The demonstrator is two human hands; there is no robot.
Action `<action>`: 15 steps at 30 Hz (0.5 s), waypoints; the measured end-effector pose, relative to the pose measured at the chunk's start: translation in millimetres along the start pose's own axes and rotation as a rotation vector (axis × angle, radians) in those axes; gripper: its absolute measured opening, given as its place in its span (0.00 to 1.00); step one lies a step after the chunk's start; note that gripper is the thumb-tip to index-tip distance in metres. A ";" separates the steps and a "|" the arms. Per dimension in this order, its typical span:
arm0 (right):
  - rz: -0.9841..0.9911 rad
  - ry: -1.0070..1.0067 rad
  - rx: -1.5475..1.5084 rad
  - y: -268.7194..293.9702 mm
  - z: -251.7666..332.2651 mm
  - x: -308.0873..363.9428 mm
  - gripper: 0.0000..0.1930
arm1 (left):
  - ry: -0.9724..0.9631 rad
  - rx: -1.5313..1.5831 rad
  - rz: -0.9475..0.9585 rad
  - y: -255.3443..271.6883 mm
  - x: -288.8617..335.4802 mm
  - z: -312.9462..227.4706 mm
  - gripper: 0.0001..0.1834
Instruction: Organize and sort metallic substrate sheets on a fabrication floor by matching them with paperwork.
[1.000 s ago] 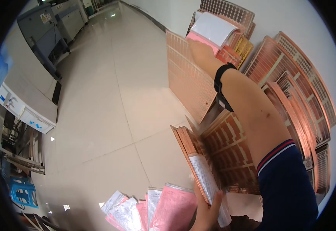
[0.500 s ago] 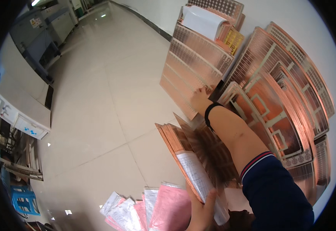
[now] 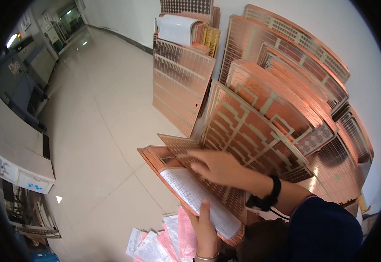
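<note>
My left hand (image 3: 204,229) is closed round the lower edge of a tilted stack of copper circuit panels (image 3: 153,157), its thumb pressing a curled printed paper sheet (image 3: 184,187) that lies on the stack. Just behind the sheet stands a thin copper panel with rows of small marks (image 3: 225,198). My right hand (image 3: 225,168) reaches across in front of that panel. Its fingers are slightly blurred but look apart, and nothing shows in them; whether they touch the panel I cannot tell.
More copper panels (image 3: 243,126) lean in rows against the white wall on the right. A separate stack (image 3: 179,83) stands farther off, with a white sheet (image 3: 177,28) over its top. Pink and silvery packets (image 3: 164,244) lie on the tiled floor. Grey machines line the left.
My right hand has come back from the far leaning stack to the panel beside my left hand. The view has shifted to the right; my left hand keeps hold of the panels.
</note>
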State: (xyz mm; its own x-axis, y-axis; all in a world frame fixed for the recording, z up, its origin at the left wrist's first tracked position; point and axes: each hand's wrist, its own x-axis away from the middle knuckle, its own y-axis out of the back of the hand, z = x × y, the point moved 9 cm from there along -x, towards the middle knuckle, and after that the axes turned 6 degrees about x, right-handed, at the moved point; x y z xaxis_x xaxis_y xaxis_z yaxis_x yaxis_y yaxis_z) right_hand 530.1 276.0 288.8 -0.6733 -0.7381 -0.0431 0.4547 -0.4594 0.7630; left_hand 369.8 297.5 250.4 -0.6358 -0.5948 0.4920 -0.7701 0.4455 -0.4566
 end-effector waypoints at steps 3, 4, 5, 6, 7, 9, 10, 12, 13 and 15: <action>0.225 -0.153 -0.025 -43.5 -34.2 53.9 0.25 | -0.035 0.013 0.061 -9.0 -2.8 1.2 0.36; 0.215 -0.140 -0.020 -43.7 -36.0 59.2 0.25 | -0.074 0.024 0.097 -11.5 -3.7 -0.7 0.36; 0.197 -0.132 -0.081 -42.6 -36.9 62.8 0.25 | -0.088 0.029 0.101 -12.1 -5.3 1.2 0.36; 0.181 -0.127 -0.144 -40.7 -35.7 65.7 0.25 | -0.119 0.031 0.134 -15.0 -5.7 2.0 0.35; 0.178 -0.119 -0.141 -37.2 -33.9 66.2 0.25 | -0.150 0.034 0.165 -17.5 -6.0 1.7 0.34; 0.196 -0.111 -0.045 -29.9 -32.5 63.8 0.26 | -0.172 0.027 0.181 -22.2 -5.2 -1.2 0.33; 0.179 -0.094 -0.006 -26.8 -32.0 62.0 0.24 | -0.169 0.040 0.181 -25.7 -4.0 -2.2 0.33; 0.210 -0.128 0.116 -16.9 -25.4 59.1 0.23 | -0.173 0.059 0.179 -27.3 -2.8 -3.2 0.33; 0.240 -0.170 0.231 -12.4 -25.9 56.9 0.22 | -0.196 0.031 0.186 -27.2 -4.0 -4.1 0.32; 0.146 -0.182 0.276 1.8 -40.3 47.6 0.22 | -0.223 0.005 0.192 -27.0 -5.2 -4.6 0.32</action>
State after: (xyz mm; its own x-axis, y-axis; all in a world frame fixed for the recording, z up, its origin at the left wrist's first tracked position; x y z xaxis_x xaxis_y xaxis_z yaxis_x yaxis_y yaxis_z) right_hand 522.4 220.1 262.2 -0.7169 -0.6748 0.1751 0.3955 -0.1868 0.8993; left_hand 393.7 291.7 263.6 -0.7420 -0.6329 0.2210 -0.6362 0.5609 -0.5298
